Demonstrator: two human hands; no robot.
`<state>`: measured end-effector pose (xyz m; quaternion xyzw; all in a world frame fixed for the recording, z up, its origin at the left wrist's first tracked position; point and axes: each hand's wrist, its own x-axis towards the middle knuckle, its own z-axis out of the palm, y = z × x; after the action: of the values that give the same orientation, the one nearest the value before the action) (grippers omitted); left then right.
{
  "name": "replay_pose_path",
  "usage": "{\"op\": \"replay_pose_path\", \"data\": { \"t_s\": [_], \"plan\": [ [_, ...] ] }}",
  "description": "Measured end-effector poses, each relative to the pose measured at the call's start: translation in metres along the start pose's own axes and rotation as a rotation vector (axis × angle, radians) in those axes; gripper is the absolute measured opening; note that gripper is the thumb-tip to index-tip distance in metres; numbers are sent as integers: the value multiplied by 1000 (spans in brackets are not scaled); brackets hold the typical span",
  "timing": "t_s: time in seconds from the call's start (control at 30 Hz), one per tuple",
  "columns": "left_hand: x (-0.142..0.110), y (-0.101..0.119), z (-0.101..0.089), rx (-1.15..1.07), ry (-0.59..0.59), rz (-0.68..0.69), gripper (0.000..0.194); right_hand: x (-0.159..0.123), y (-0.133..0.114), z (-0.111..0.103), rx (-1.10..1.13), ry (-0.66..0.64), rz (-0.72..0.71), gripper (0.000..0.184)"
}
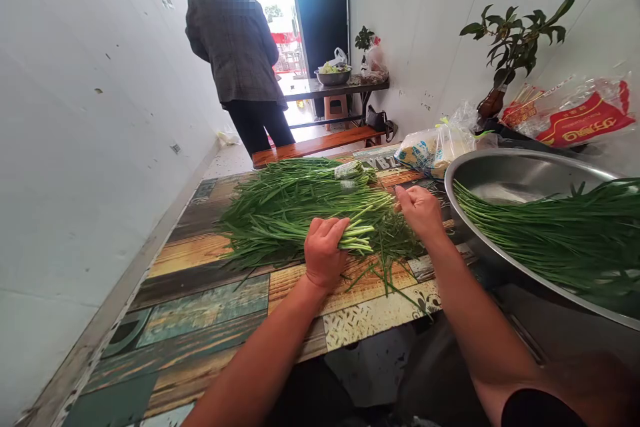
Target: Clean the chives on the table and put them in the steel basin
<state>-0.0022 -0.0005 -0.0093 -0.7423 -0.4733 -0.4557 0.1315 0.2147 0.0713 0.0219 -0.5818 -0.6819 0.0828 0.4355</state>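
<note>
My left hand (325, 253) is closed around a bunch of garlic chives (361, 239), their pale cut ends pointing right. Under and behind that hand, a heap of more chives (275, 203) lies on the wood-patterned tabletop (210, 310), with a pale band (347, 170) around one bundle. My right hand (423, 213) is held just to the right of the stalk ends, fingers pinched together; what they hold, if anything, cannot be made out. Below it, loose green trimmings (400, 240) are scattered over the table.
At right, a large steel basin (525, 173) holds long chives (555, 230). Behind it are plastic bags (435, 147), red packaging (575, 120) and a potted plant (520, 40). A person (235, 53) stands beyond an orange bench (320, 145), near another table (325, 89).
</note>
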Motion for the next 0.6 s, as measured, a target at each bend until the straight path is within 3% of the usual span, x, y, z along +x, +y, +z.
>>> {"op": "replay_pose_path", "data": {
  "t_s": [0.13,0.27,0.6],
  "plan": [
    [0,0,-1,11,-7,-1,25,0,5,3,-66,102,-41,30],
    [0,-1,0,10,4,16,25,0,8,4,-54,161,-73,26],
    [0,0,1,8,-8,0,23,0,7,1,5,145,-78,11]
  ]
}}
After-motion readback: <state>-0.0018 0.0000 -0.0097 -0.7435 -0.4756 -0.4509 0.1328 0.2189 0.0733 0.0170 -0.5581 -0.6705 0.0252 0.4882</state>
